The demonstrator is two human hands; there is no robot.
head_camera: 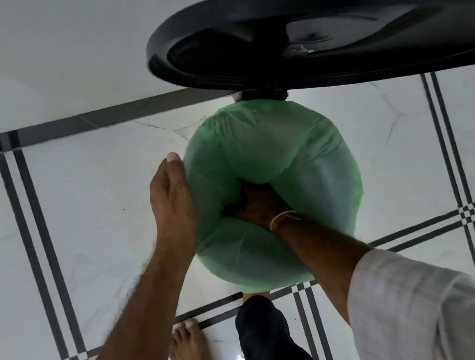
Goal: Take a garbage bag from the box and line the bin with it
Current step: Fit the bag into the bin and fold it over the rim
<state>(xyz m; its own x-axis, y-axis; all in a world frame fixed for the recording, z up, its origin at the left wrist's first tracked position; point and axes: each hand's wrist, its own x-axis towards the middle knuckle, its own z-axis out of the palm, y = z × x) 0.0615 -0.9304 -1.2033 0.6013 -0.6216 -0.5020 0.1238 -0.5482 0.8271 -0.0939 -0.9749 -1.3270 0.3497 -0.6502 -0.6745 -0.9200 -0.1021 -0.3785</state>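
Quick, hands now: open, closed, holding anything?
Left hand: open, flat against the side of the green bag.
Right hand: pushed down inside the bag; fingers hidden, cannot tell.

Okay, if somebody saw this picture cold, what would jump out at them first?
The puffy green bag in the middle of the frame, bulging like a ring. The right hand is pushed down into its centre, while the left hand rests against its left side. Above it stands a big black lid, open.

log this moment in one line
green bag puffed | right hand pushed into it | left hand on its side | lid up
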